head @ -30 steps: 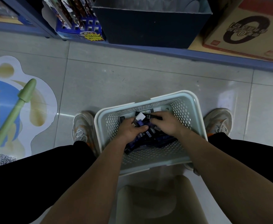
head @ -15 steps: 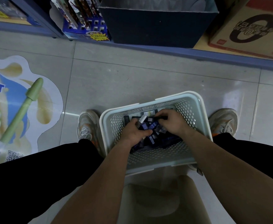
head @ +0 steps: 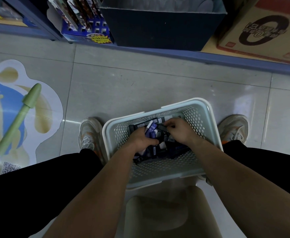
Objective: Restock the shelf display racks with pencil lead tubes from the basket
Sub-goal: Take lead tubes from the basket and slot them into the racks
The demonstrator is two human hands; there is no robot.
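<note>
a: where is the stock right now?

b: the pencil lead tubes (head: 155, 150) lie heaped in the white basket (head: 183, 102). it stands on the floor (head: 140, 83) between your shoes, near the front edge of the shelf (head: 158, 52), probably so you can reach both from one spot.

a: and my hands?

b: your left hand (head: 140, 140) is curled round a small bundle of tubes, and a purple tube (head: 152, 127) marked hb 0.7 pokes up out of it. i'd say it's your collecting hand. your right hand (head: 178, 130) pinches a black tube (head: 162, 127) at the basket's far side, just beside the bundle, likely to feed it in.

a: why bunch them?

b: my guess is that a fuller fist means fewer trips to the display rack (head: 89, 30) at the shelf's left end. the bundle hasn't left the basket yet.
</note>
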